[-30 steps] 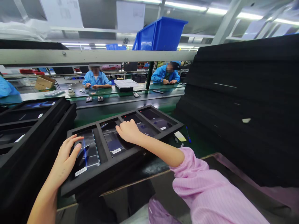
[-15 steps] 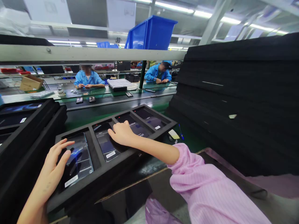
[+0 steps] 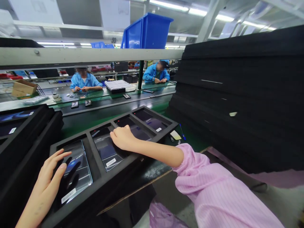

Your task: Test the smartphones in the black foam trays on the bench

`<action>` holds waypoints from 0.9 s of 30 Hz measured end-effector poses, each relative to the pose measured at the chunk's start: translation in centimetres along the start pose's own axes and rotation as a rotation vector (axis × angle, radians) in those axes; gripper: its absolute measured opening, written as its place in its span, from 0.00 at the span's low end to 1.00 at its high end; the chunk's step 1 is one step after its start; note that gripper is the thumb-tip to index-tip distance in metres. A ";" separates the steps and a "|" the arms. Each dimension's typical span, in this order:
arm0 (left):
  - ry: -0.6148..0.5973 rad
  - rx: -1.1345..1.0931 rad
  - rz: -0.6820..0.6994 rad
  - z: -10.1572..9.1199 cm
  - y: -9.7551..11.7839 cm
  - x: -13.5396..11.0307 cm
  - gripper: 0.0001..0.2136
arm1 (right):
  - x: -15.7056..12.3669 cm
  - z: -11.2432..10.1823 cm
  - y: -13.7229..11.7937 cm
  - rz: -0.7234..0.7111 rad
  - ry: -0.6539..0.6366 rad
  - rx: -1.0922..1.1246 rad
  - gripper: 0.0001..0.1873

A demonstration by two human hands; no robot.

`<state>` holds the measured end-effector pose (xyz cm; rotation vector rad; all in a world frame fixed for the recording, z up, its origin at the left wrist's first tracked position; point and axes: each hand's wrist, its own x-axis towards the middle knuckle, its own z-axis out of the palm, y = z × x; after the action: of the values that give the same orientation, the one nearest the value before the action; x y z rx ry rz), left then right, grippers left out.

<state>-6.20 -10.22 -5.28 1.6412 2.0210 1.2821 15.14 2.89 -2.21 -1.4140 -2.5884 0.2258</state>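
A black foam tray (image 3: 97, 155) with several compartments lies tilted in front of me, a smartphone in each. My left hand (image 3: 48, 177) is open over the nearest smartphone (image 3: 79, 172), fingers spread along its left side. My right hand (image 3: 123, 138) is closed, its fingers curled down at the right side of the second smartphone (image 3: 104, 148); the fingertips are hidden. Partly behind that hand lies the third smartphone (image 3: 140, 131), its screen dark. The far smartphone (image 3: 152, 122) shows faint text. White labels are on the lower ends of the phones.
More foam trays with phones (image 3: 21, 133) are stacked at left. A tall stack of black foam trays (image 3: 237, 95) stands at right. Beside my tray lie a blue pen (image 3: 182, 131) and a yellowish paper (image 3: 175, 135). Two people in blue work across the bench; a blue bin (image 3: 147, 31) sits above.
The view has shifted slightly. Bright text on the third smartphone's screen no longer shows. Both hands stay at about the same places on the tray.
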 end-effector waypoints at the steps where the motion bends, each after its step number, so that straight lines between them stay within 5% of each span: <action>1: -0.004 0.002 -0.005 0.0 0.1 0.0 0.24 | 0.0 0.0 0.0 0.001 0.000 -0.002 0.23; 27: -0.007 0.039 0.031 -0.1 -1.2 -0.3 0.20 | 0.4 0.5 1.2 0.012 0.043 0.267 0.19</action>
<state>-6.96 -10.51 -6.23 1.6976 2.0364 1.2530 15.82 3.88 -2.95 -1.3240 -2.4078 0.5156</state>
